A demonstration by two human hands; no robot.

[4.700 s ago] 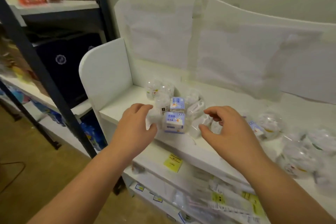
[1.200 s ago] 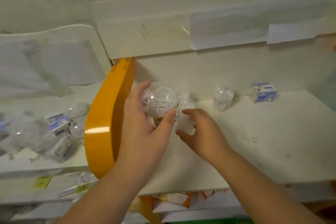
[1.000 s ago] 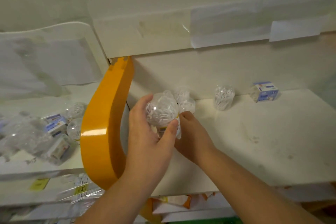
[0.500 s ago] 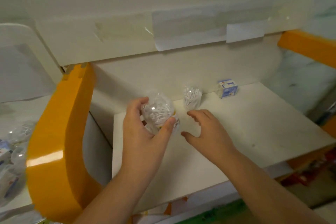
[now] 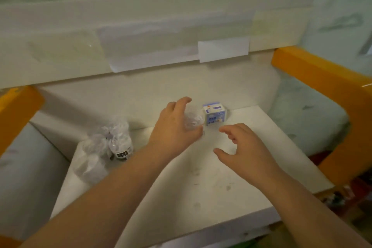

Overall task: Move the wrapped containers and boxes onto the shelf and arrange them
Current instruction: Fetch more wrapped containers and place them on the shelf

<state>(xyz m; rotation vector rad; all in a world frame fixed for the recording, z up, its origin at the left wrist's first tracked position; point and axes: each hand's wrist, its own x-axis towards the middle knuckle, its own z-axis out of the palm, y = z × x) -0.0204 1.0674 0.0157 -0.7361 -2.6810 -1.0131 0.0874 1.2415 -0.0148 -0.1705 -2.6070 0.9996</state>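
Note:
My left hand [image 5: 174, 127] reaches to the back of the white shelf [image 5: 201, 187], its fingers and thumb curled round a clear wrapped container [image 5: 193, 120]. That container stands right against a small blue-and-white box [image 5: 214, 114] by the back wall. My right hand [image 5: 243, 147] hovers just in front of the box with fingers loosely spread, holding nothing. A cluster of clear wrapped containers [image 5: 112, 143] stands at the shelf's back left corner.
Orange side panels flank the shelf at left [image 5: 16, 110] and right [image 5: 332, 94]. A white board with taped paper sheets [image 5: 222, 50] overhangs the back wall. The shelf's front edge runs just below my forearms.
My left hand no longer holds the round container at the left; it has moved right to the container beside the box. The right hand shifted right. The view panned right.

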